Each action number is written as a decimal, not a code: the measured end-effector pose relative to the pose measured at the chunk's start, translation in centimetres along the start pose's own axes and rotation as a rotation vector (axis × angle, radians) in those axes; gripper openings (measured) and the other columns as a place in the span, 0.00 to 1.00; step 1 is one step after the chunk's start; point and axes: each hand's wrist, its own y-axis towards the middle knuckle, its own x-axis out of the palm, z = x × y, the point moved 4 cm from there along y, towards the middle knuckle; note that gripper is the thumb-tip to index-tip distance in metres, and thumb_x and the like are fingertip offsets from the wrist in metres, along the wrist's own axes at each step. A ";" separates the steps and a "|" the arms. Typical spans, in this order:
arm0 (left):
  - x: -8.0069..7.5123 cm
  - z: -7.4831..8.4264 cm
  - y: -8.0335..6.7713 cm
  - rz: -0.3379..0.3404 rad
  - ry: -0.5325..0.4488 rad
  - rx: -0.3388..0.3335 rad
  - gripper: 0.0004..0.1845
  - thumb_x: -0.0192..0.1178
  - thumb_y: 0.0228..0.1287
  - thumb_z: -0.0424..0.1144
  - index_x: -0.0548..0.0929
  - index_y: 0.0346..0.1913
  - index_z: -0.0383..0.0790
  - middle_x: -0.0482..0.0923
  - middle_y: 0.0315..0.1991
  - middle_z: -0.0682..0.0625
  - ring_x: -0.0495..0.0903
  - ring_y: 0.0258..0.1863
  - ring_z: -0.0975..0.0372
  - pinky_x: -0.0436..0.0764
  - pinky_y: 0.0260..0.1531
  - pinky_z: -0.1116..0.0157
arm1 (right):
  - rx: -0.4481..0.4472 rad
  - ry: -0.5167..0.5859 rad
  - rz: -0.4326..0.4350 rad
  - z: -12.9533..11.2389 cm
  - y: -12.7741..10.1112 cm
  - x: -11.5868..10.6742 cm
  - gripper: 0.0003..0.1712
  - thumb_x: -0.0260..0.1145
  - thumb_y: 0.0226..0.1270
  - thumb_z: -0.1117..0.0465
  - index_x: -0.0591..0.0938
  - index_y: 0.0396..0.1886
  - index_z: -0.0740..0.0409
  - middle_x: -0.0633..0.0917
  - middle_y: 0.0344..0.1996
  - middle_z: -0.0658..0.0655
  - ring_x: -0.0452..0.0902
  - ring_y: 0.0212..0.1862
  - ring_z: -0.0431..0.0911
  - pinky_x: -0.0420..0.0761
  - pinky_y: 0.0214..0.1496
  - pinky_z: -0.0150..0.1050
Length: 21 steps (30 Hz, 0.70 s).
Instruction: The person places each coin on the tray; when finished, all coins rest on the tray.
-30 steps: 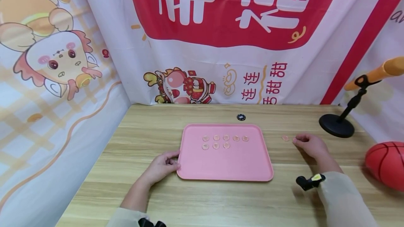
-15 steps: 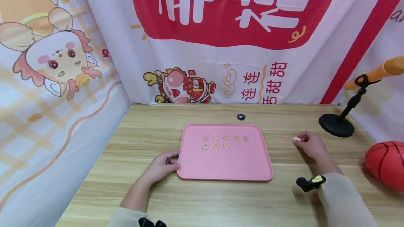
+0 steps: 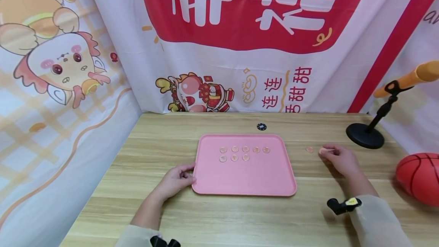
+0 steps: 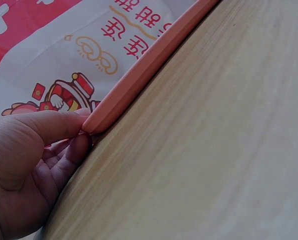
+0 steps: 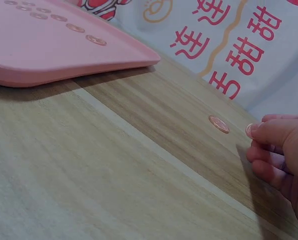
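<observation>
A pink tray [image 3: 247, 180] lies on the table, with several copper-coloured coins [image 3: 245, 149] set out in two rows in its far half. At the tray's left edge my left hand [image 3: 176, 181] pinches the rim between thumb and fingers; the left wrist view shows the thumb [image 4: 64, 122] on the tray's corner. Right of the tray, my right hand [image 3: 343, 160] holds a coin [image 5: 249, 130] between thumb and fingers, close over the wood. Another coin [image 5: 219, 124] lies flat on the table between that hand and the tray.
Behind the tray lies a black poker chip [image 3: 261, 126]. A black round-based stand [image 3: 365, 135] holding an orange tube [image 3: 408, 81] is at the back right. A red basketball [image 3: 422, 178] sits at the right edge. Printed cloth hangs behind and at the sides.
A coin has come into view in my right hand's fingertips and then tilted. The right wrist has shifted slightly to the right. My left hand and the tray have stayed in place.
</observation>
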 end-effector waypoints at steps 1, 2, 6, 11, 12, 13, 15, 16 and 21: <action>0.0 0.0 0.0 0.000 0.001 0.001 0.32 0.66 0.62 0.35 0.70 0.67 0.27 0.78 0.44 0.40 0.76 0.36 0.64 0.77 0.34 0.73 | 0.014 0.037 -0.008 -0.1 -0.1 0.1 0.38 0.59 0.69 0.38 0.74 0.64 0.64 0.86 0.43 0.60 0.80 0.36 0.38 0.77 0.39 0.32; 0.0 0.1 -0.1 0.000 0.002 0.002 0.32 0.65 0.62 0.35 0.69 0.67 0.27 0.78 0.44 0.41 0.76 0.36 0.64 0.77 0.34 0.73 | 0.023 0.066 -0.017 -0.3 -0.1 0.2 0.39 0.59 0.69 0.38 0.73 0.65 0.63 0.86 0.43 0.59 0.80 0.35 0.35 0.78 0.37 0.30; 0.0 0.1 -0.2 -0.001 0.007 0.008 0.32 0.65 0.62 0.35 0.69 0.67 0.27 0.78 0.43 0.41 0.76 0.36 0.64 0.77 0.34 0.73 | 0.056 0.129 -0.053 -1.3 -0.5 0.7 0.41 0.59 0.67 0.36 0.71 0.69 0.60 0.84 0.49 0.60 0.79 0.40 0.37 0.77 0.39 0.28; 0.0 0.1 -0.1 -0.002 0.006 0.011 0.32 0.65 0.63 0.36 0.69 0.67 0.27 0.79 0.43 0.41 0.76 0.36 0.64 0.77 0.34 0.73 | 0.008 0.122 -0.100 -3.4 -0.9 1.2 0.41 0.59 0.68 0.37 0.68 0.71 0.59 0.78 0.57 0.66 0.74 0.49 0.44 0.74 0.43 0.30; 0.0 0.1 -0.1 -0.002 0.007 0.010 0.32 0.65 0.63 0.36 0.69 0.67 0.27 0.79 0.43 0.41 0.76 0.36 0.64 0.77 0.34 0.73 | -0.005 0.139 -0.113 -3.8 -1.0 1.4 0.41 0.60 0.69 0.38 0.68 0.71 0.59 0.78 0.56 0.65 0.76 0.48 0.42 0.75 0.44 0.29; 0.0 0.1 -0.1 -0.002 0.006 0.009 0.32 0.65 0.63 0.36 0.69 0.67 0.27 0.79 0.43 0.42 0.76 0.36 0.64 0.77 0.34 0.73 | -0.025 0.157 -0.122 -4.3 -1.1 1.5 0.40 0.61 0.69 0.40 0.68 0.71 0.60 0.80 0.54 0.64 0.77 0.46 0.39 0.76 0.44 0.28; 0.0 0.1 -0.1 -0.003 0.006 0.008 0.32 0.65 0.63 0.36 0.69 0.67 0.27 0.79 0.42 0.42 0.76 0.36 0.64 0.77 0.34 0.73 | -0.067 0.197 -0.138 -5.1 -1.2 1.9 0.38 0.62 0.70 0.44 0.68 0.70 0.63 0.83 0.47 0.57 0.78 0.42 0.32 0.78 0.43 0.25; 0.0 0.1 -0.1 -0.003 0.006 0.008 0.32 0.65 0.63 0.36 0.69 0.67 0.27 0.79 0.42 0.42 0.76 0.36 0.64 0.77 0.34 0.73 | -0.082 0.216 -0.143 -5.5 -1.2 2.0 0.38 0.63 0.70 0.46 0.68 0.70 0.64 0.83 0.44 0.53 0.78 0.40 0.29 0.78 0.43 0.24; 0.0 0.1 -0.1 0.001 0.004 0.006 0.32 0.66 0.62 0.36 0.70 0.67 0.28 0.78 0.43 0.41 0.76 0.36 0.64 0.77 0.34 0.73 | -0.157 0.286 -0.146 -7.6 -1.5 3.2 0.35 0.66 0.68 0.53 0.70 0.67 0.68 0.83 0.34 0.41 0.79 0.36 0.27 0.78 0.41 0.24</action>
